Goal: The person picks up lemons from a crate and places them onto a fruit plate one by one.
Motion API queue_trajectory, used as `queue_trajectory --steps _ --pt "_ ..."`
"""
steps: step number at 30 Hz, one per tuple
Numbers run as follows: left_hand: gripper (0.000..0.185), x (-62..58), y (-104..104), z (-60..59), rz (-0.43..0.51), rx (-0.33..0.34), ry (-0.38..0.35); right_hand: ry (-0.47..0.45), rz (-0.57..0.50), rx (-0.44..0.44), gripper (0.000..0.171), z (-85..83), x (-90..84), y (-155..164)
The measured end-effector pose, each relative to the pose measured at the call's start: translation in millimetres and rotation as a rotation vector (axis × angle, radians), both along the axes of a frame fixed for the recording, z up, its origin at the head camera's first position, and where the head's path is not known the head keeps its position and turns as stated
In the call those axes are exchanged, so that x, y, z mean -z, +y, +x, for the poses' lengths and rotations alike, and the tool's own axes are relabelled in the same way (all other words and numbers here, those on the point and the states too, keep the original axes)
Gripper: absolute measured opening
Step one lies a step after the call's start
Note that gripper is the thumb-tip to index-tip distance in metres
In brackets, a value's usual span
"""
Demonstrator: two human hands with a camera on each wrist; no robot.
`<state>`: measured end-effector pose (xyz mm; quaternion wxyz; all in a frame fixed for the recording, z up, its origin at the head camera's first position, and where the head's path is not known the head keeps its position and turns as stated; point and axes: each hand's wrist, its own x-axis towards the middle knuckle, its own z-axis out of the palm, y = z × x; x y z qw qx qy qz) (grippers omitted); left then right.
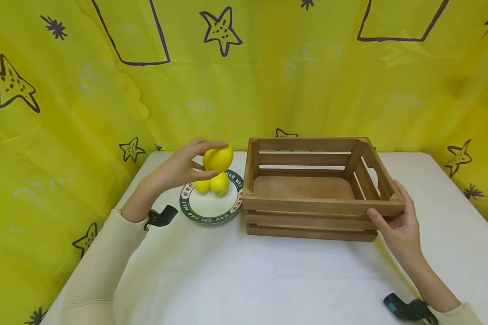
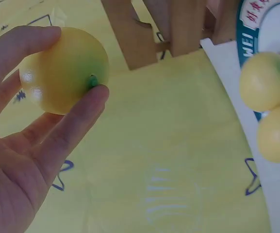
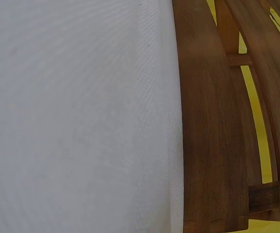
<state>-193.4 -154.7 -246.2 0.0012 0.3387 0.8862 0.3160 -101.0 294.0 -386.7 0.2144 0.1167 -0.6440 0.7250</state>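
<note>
My left hand (image 1: 185,164) pinches a yellow lemon (image 1: 219,158) between thumb and fingers, raised above a plate. In the left wrist view the same lemon (image 2: 67,70) shows a green stem end beside the thumb. Two more lemons (image 1: 219,184) lie on the round white plate (image 1: 208,220), which has a green lettered rim. My right hand (image 1: 402,225) grips the near right corner of a slatted wooden crate (image 1: 309,206), its thumb on the front top slat. The crate's visible floor is bare wood. The right hand is out of sight in the right wrist view.
A white-covered table (image 1: 268,280) bears the plate and the crate, which stand side by side, the crate to the right. Behind and beside the table hangs a yellow curtain (image 1: 252,99) with drawn stars and shells.
</note>
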Motion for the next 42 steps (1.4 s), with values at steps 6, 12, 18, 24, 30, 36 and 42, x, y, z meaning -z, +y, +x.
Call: queue_trajectory --steps 6,12,18,24,30,36,42 --pt "0.065 26.9 -23 6.0 -0.034 -0.005 -0.034 0.004 0.005 -0.024 0.08 -0.9 -1.9 -1" --pt "0.062 56.1 -36 9.8 -0.076 -0.044 -0.061 0.002 0.018 -0.025 0.08 -0.5 -3.0 0" --pt "0.062 84.5 -43 6.3 -0.158 -0.099 -0.12 -0.001 0.042 -0.013 0.08 1.4 -1.4 2" --pt "0.06 103.5 -43 2.2 -0.172 -0.107 -0.156 -0.003 0.014 -0.017 0.08 1.9 -0.7 1" --pt "0.063 114.4 -42 3.6 -0.173 -0.112 -0.172 -0.006 0.018 -0.011 0.081 4.6 0.0 0" --pt "0.068 118.5 -42 5.7 -0.155 -0.134 -0.179 -0.002 0.033 -0.004 0.081 4.8 0.3 1" --pt "0.063 122.8 -41 5.9 -0.099 -0.12 -0.133 -0.007 0.064 0.003 0.077 7.5 -1.2 5"
